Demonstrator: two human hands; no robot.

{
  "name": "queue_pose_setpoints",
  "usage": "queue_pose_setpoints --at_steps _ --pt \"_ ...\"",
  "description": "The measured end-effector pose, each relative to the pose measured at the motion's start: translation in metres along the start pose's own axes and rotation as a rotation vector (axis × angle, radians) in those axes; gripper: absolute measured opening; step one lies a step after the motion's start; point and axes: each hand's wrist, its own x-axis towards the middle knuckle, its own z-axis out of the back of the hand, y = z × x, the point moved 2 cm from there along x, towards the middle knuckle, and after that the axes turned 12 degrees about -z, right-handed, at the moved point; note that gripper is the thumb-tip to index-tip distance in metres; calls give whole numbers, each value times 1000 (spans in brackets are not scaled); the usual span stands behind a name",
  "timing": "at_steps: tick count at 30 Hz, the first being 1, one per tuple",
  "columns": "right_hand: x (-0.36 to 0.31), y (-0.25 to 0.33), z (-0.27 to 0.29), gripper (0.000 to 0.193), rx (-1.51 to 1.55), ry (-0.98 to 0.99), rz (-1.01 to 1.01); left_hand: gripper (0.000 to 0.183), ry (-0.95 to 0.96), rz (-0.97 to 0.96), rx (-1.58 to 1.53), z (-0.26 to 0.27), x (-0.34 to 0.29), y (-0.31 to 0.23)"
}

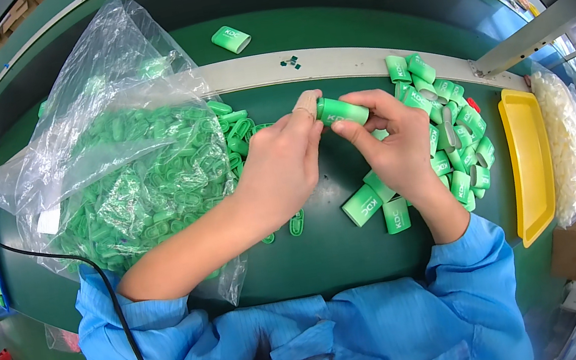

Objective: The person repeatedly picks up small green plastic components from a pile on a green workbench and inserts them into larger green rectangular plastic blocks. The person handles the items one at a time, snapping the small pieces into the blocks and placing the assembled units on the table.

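Above the middle of the bench, my right hand (394, 136) pinches a small green plastic casing (345, 112) between thumb and fingers. The casing is a short flattened tube with pale lettering, tilted slightly down to the right. At its left end, where a darker green rim shows, my left hand (282, 156) presses with closed fingers; a pale cover sits on one fingertip. Whether a separate small part lies under those fingers is hidden. Similar casings (449, 132) are heaped beside my right hand. Left of my left hand, many green oval ring-like pieces (142, 182) spill from a clear plastic bag (121, 63).
A white rail (246, 73) crosses the green bench (296, 271) behind my hands, with one casing (231, 39) beyond it. On the right are a yellow tray (529, 164) and a bag of pale pieces (564, 139). A black cable (123, 317) hangs over my left sleeve.
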Motion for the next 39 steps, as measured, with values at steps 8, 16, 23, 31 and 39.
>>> queue_pose_setpoints --at_steps 8,16,23,31,39 --pt "74 -15 2 27 -14 216 -178 32 109 101 208 16 31 31" --pt "163 -69 3 41 -397 -68 -260 25 467 -268 434 27 1 2" --pt "47 9 26 28 -393 633 -100 29 611 -221 540 15 -8 3" --pt "-42 32 23 36 -657 671 230 29 463 492 -431 16 19 15" --pt "16 -7 8 26 492 331 -401 34 -13 528 -826 12 8 33"
